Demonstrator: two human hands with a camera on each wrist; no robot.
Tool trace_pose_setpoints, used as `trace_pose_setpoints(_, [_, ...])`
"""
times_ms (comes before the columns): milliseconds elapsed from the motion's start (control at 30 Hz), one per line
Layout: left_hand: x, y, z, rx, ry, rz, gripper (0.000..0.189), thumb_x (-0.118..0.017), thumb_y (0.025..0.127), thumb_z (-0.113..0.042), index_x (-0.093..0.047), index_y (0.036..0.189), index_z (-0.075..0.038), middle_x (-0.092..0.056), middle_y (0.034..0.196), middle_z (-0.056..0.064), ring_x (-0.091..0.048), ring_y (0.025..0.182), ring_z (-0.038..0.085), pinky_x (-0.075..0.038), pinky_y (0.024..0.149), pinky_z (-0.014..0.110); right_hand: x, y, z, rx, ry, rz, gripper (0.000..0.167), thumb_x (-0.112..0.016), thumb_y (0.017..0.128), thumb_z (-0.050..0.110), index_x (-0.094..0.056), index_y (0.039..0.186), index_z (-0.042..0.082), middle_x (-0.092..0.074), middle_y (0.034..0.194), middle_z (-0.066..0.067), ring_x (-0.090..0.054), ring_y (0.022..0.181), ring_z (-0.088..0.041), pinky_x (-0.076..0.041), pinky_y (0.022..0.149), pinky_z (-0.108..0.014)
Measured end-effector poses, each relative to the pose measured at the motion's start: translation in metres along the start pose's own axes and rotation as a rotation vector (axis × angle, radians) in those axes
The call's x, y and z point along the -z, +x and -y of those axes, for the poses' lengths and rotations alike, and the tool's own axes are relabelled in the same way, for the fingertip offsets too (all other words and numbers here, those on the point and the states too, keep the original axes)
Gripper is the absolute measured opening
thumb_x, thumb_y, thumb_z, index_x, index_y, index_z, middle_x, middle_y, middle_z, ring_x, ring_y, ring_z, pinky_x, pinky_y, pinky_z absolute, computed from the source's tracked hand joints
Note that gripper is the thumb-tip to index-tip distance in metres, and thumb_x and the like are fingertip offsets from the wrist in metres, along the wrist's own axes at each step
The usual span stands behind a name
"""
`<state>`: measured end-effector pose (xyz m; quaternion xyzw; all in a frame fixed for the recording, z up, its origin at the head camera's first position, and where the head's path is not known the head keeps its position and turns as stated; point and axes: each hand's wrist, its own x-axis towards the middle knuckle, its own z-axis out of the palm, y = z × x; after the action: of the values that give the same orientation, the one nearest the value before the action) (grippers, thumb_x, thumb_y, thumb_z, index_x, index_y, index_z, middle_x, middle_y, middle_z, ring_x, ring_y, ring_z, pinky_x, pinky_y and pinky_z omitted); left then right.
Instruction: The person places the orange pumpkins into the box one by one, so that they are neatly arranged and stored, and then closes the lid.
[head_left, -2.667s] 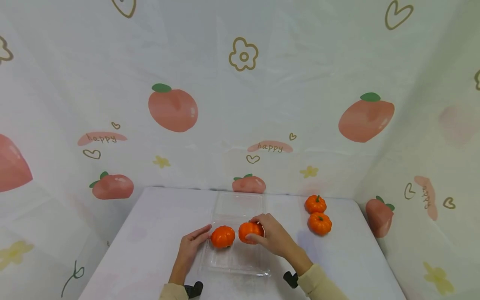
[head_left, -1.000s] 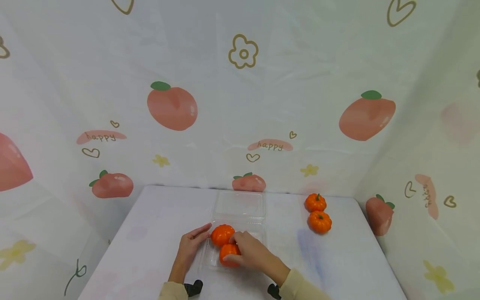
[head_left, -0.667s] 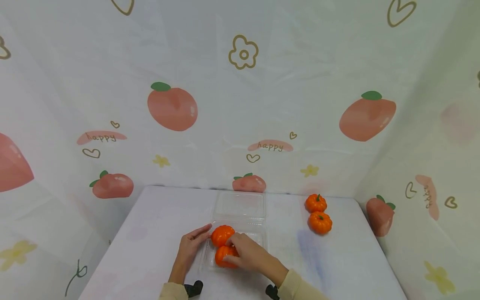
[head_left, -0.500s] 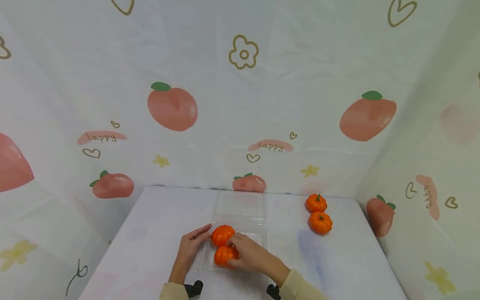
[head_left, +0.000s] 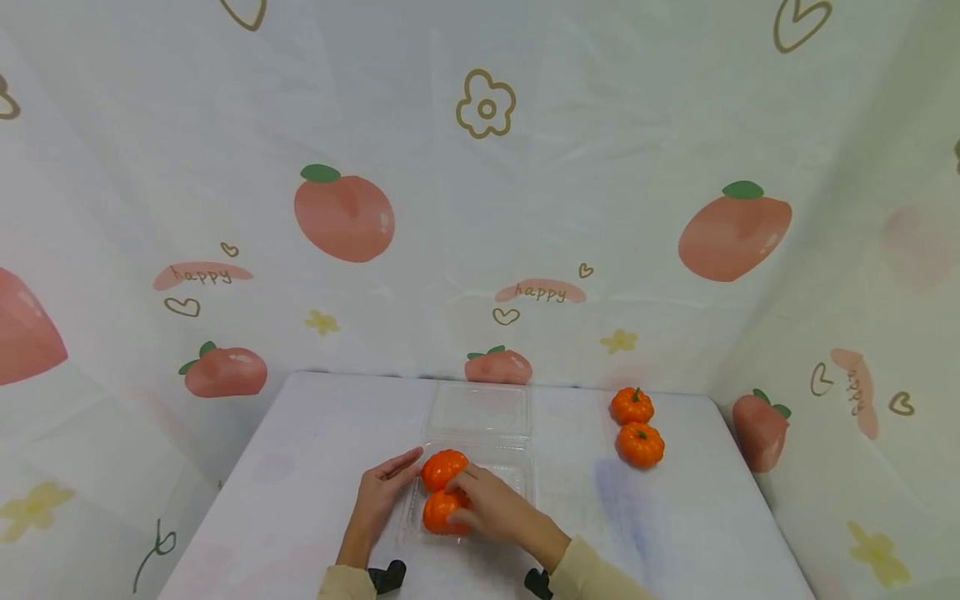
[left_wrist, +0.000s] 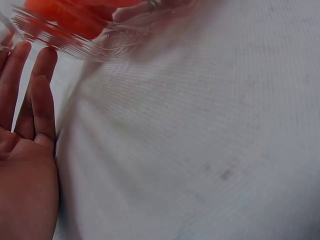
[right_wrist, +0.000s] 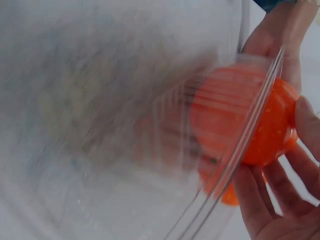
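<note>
A clear plastic clamshell box [head_left: 517, 533] lies open in the head view, its lid [head_left: 480, 410] folded back. Inside, along its left side, two small orange pumpkins sit one behind the other. My right hand [head_left: 497, 507] grips the near pumpkin [head_left: 441, 512] with thumb and fingers. Just behind it is the far pumpkin [head_left: 442, 468]. In the right wrist view the pumpkin [right_wrist: 272, 131] shows partly through the box wall, with my right hand [right_wrist: 280, 205] around it. My left hand [head_left: 377, 498], fingers extended, touches the box's left edge; the left wrist view shows those fingers [left_wrist: 42, 100] at the ribbed wall.
Two more orange pumpkins, one behind [head_left: 632, 406] and one in front [head_left: 641, 445], stand at the back right of the white-covered table [head_left: 300, 467]. A patterned white curtain [head_left: 420, 317] closes off the back and sides.
My right hand has carried the pumpkin from the box's back right to the near left, in front of the other. In the last second it shifted slightly left. The left hand has stayed still.
</note>
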<state>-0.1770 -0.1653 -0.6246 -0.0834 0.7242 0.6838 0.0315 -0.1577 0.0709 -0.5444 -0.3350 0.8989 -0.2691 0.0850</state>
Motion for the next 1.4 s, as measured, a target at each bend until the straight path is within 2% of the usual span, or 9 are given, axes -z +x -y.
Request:
trace_pose_setpoints(167, [-0.001, 0.0, 0.001, -0.021, 0.01, -0.002, 0.044, -0.079, 0.09, -0.029, -0.071, 0.129, -0.01, -0.072, 0.132, 0.005, -0.066, 0.118, -0.002, -0.05, 0.097, 0.009, -0.003, 0.002, 0.006, 0.028, -0.036, -0.046, 0.035, -0.08, 0.087, 0.036, -0.064, 0.11, 0.015, -0.062, 0.112, 0.003, -0.059, 0.1, -0.008, -0.056, 0.097, -0.025])
trace_pose_setpoints(267, [-0.001, 0.0, 0.001, -0.015, 0.02, -0.002, 0.045, -0.079, 0.089, -0.031, -0.072, 0.129, -0.011, -0.072, 0.132, 0.004, -0.065, 0.119, -0.003, -0.05, 0.098, 0.009, -0.002, 0.002, 0.008, 0.026, -0.054, -0.021, 0.034, -0.079, 0.088, 0.037, -0.067, 0.112, 0.017, -0.061, 0.112, 0.005, -0.057, 0.1, -0.006, -0.056, 0.096, -0.024])
trace_pose_setpoints(467, [0.001, 0.0, 0.002, 0.016, 0.027, 0.001, 0.044, -0.079, 0.089, -0.034, -0.072, 0.129, -0.016, -0.072, 0.131, 0.0, -0.064, 0.116, -0.009, -0.048, 0.098, 0.007, 0.0, 0.003, 0.01, 0.058, -0.084, 0.036, 0.031, -0.074, 0.094, 0.027, -0.069, 0.124, 0.021, -0.066, 0.123, 0.007, -0.06, 0.111, -0.007, -0.054, 0.105, -0.027])
trace_pose_setpoints(700, [0.002, 0.0, 0.001, 0.031, 0.035, 0.001, 0.046, -0.078, 0.089, -0.037, -0.072, 0.13, -0.017, -0.072, 0.132, -0.002, -0.063, 0.129, 0.009, -0.05, 0.108, 0.02, -0.003, 0.004, 0.013, 0.041, -0.115, -0.002, 0.03, -0.075, 0.094, 0.028, -0.067, 0.122, 0.02, -0.065, 0.122, 0.004, -0.061, 0.111, -0.009, -0.054, 0.105, -0.027])
trace_pose_setpoints(900, [0.002, 0.001, 0.001, 0.03, 0.019, 0.001, 0.046, -0.079, 0.088, -0.037, -0.072, 0.129, -0.017, -0.072, 0.132, -0.001, -0.065, 0.124, 0.002, -0.049, 0.109, 0.022, 0.002, 0.002, 0.013, 0.074, -0.153, 0.006, 0.028, -0.071, 0.096, 0.032, -0.069, 0.121, 0.02, -0.066, 0.121, 0.006, -0.06, 0.108, -0.008, -0.055, 0.102, -0.025])
trace_pose_setpoints(1133, [0.002, 0.0, 0.001, 0.036, 0.015, 0.002, 0.046, -0.078, 0.089, -0.036, -0.071, 0.13, -0.017, -0.071, 0.133, -0.001, -0.062, 0.131, 0.012, -0.048, 0.112, 0.027, 0.012, -0.001, 0.012, 0.055, -0.223, 0.011, 0.031, -0.068, 0.098, 0.037, -0.067, 0.126, 0.022, -0.064, 0.126, 0.006, -0.056, 0.109, -0.011, -0.054, 0.103, -0.027])
trace_pose_setpoints(1267, [0.002, 0.0, 0.001, 0.035, 0.013, 0.002, 0.045, -0.077, 0.09, -0.036, -0.071, 0.13, -0.017, -0.071, 0.133, -0.001, -0.063, 0.131, 0.011, -0.05, 0.107, 0.02, 0.014, -0.004, 0.009, 0.078, -0.334, -0.053, 0.039, -0.066, 0.098, 0.044, -0.064, 0.13, 0.022, -0.062, 0.132, 0.002, -0.055, 0.118, -0.017, -0.054, 0.107, -0.033])
trace_pose_setpoints(1400, [0.002, 0.0, 0.0, 0.03, 0.012, 0.002, 0.046, -0.078, 0.09, -0.037, -0.072, 0.13, -0.016, -0.071, 0.132, 0.0, -0.064, 0.128, 0.009, -0.051, 0.104, 0.016, 0.016, -0.006, 0.005, 0.09, -0.428, -0.084, 0.056, -0.056, 0.099, 0.058, -0.055, 0.142, 0.022, -0.055, 0.147, -0.001, -0.05, 0.137, -0.025, -0.051, 0.112, -0.043])
